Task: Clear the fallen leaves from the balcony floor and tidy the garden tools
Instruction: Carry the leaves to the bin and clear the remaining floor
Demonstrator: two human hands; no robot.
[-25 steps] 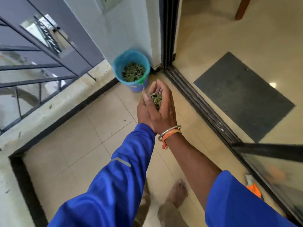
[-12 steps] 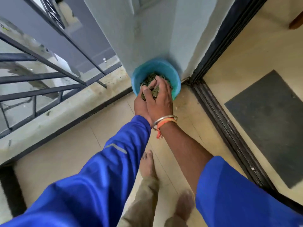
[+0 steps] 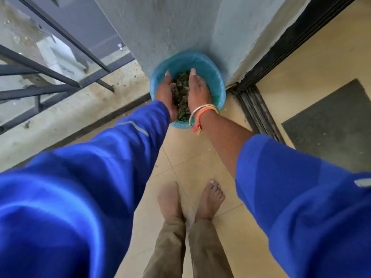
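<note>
A blue bucket (image 3: 214, 77) stands on the balcony floor against the grey wall corner. Dark green fallen leaves (image 3: 181, 91) fill its inside. Both my hands are over the bucket's mouth, a small gap apart, palms facing each other. My left hand (image 3: 165, 91) has straight fingers pointing toward the wall. My right hand (image 3: 197, 90), with a silver bangle and orange thread at the wrist, is likewise straight-fingered. Leaves show in the gap between the palms. No garden tools are in view.
A metal railing (image 3: 50, 77) on a concrete kerb (image 3: 70, 115) runs along the left. A black sliding-door track (image 3: 259, 113) and a dark doormat (image 3: 331, 125) lie to the right. My bare feet (image 3: 190, 199) stand on the beige tiles behind the bucket.
My cupped hands carried a handful of leaves to the bucket, then parted over its mouth. The leaves now lie between and below the palms. I have stepped closer.
</note>
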